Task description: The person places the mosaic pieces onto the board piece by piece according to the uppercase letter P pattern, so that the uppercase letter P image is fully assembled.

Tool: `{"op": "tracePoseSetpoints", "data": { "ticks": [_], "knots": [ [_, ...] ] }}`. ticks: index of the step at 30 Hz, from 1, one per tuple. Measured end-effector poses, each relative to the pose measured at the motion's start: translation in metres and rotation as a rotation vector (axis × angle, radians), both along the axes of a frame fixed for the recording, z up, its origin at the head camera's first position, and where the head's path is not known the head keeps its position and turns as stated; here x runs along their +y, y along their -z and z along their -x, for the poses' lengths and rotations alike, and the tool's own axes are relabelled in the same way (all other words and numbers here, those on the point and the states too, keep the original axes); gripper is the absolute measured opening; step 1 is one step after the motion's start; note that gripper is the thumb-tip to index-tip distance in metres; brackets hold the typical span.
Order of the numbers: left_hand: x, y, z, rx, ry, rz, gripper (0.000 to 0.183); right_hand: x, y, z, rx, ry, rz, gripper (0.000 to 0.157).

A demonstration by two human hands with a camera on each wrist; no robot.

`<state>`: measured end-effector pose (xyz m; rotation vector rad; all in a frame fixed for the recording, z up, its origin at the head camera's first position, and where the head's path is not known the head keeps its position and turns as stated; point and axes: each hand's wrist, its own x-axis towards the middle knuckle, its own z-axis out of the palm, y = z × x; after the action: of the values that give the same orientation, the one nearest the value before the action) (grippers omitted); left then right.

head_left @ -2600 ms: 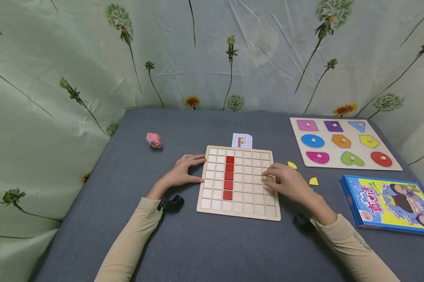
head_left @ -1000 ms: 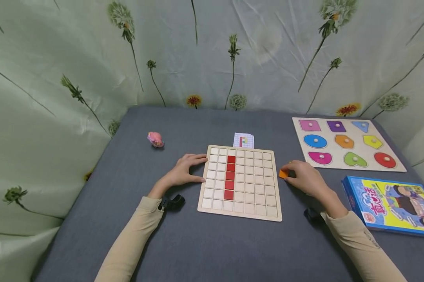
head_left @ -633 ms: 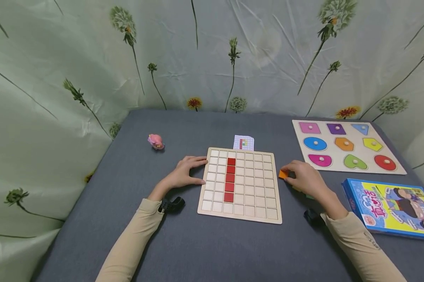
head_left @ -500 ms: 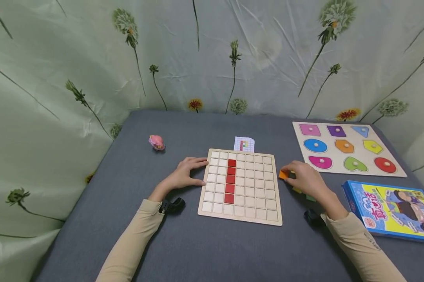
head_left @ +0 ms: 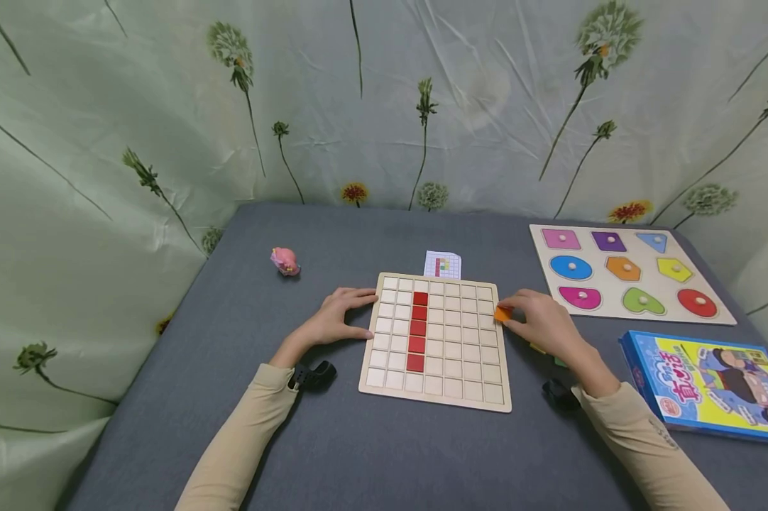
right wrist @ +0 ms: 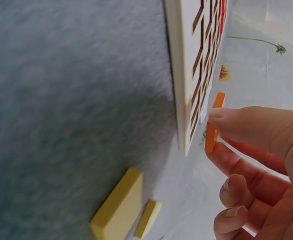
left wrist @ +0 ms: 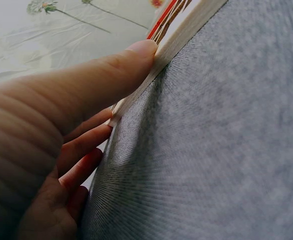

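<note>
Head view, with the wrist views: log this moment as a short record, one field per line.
right grip: pinches an orange tile near the grid board's right edge
left grip: touches the board's left edge
red tiles: five, in one column on the board
pattern card: at the board's far edge
yellow pieces: two, loose, right of the board
right side: shape puzzle, blue-and-yellow box
left side: pink toy

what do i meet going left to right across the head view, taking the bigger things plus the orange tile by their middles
Pink toy, left hand, grid board, orange tile, right hand, shape puzzle, blue box.
</note>
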<state>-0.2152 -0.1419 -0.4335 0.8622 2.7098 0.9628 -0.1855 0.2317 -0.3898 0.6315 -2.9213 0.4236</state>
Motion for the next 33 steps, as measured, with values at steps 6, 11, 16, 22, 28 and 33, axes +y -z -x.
{"op": "tracePoseSetpoints", "data": {
  "ticks": [6,11,16,22,28,33],
  "knots": [
    [0.001,0.001,0.000,-0.003,-0.003,-0.006,0.070,-0.008,-0.003,0.004,0.002,-0.009,-0.006,0.026],
    [0.001,0.001,0.001,-0.010,-0.006,-0.011,0.071,-0.015,-0.004,0.007,0.001,-0.019,0.005,0.026],
    [0.001,0.001,0.002,-0.004,-0.013,0.001,0.071,-0.023,-0.002,0.010,-0.021,-0.030,0.012,0.026],
    [0.000,0.001,0.001,0.003,-0.002,0.005,0.071,-0.032,-0.004,0.013,-0.045,-0.054,0.027,0.024],
    [0.000,0.000,0.000,0.007,-0.003,-0.011,0.070,-0.041,-0.006,0.015,-0.058,-0.067,0.018,0.025],
    [0.000,0.000,0.001,0.003,-0.001,-0.001,0.071,-0.047,-0.008,0.018,-0.079,-0.071,-0.003,0.027]
  ]
}}
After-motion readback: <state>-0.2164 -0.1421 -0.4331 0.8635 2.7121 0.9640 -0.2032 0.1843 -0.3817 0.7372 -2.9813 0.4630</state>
